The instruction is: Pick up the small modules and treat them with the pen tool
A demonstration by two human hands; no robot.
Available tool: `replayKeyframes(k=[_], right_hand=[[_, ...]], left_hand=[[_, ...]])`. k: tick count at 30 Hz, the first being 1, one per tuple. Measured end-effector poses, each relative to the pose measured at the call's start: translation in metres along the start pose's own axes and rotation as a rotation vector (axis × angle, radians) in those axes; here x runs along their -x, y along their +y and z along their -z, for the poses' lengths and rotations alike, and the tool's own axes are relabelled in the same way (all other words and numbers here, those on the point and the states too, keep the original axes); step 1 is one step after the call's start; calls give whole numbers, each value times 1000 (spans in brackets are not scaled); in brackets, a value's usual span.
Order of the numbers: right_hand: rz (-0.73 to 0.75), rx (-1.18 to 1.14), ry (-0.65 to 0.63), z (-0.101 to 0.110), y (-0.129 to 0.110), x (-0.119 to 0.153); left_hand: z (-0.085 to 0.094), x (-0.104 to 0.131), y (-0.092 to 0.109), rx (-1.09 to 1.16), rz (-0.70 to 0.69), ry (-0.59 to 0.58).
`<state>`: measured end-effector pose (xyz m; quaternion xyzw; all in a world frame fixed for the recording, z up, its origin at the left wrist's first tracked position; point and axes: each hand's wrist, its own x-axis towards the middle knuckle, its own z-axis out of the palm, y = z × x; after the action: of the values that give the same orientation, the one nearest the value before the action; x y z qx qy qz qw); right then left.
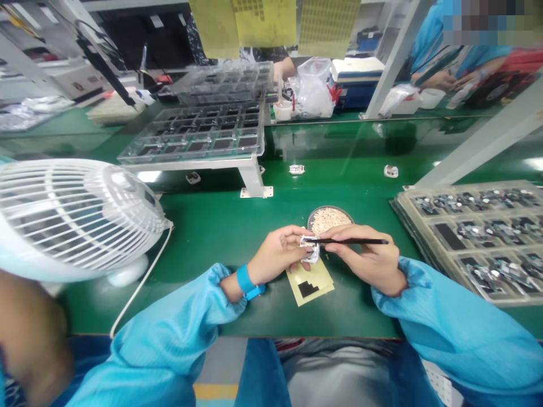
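Now left hand holds white part; right hand, black tool.

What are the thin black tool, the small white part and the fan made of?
Black tool: coated metal or plastic, evenly dark; I can't tell which. White part: probably plastic, its rounded frame pale and moulded-looking. Fan: likely plastic, given its smooth white ribs.

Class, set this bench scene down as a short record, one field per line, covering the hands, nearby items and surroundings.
Left hand: holds a small white part
Right hand: holds a slim dark tool
Tool tip: over the white part; contact unclear
Left wrist: blue band
Near hands: yellow sheet with black patches
Beyond hands: round dish of pale pieces
Right side: tray of small parts
Left side: fan
Surface: green worktop
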<state>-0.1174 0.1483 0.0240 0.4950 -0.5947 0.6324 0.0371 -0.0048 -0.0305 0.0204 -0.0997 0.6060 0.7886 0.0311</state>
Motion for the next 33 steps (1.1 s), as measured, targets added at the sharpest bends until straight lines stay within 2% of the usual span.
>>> replayKeyframes(k=[12,21,29,33], right_hand=[[19,-1,6,1,-2,-1],[-40,-30,18,0,1,1],[-118,9,73,-3,1,4],[-276,56,133,-8,-4,3]], left_hand=[[0,-1,-2,4,-11,2],[0,0,0,-5,-15,4],[-4,1,-2,-15,-26,37],[-9,1,-4,-59,-16,97]])
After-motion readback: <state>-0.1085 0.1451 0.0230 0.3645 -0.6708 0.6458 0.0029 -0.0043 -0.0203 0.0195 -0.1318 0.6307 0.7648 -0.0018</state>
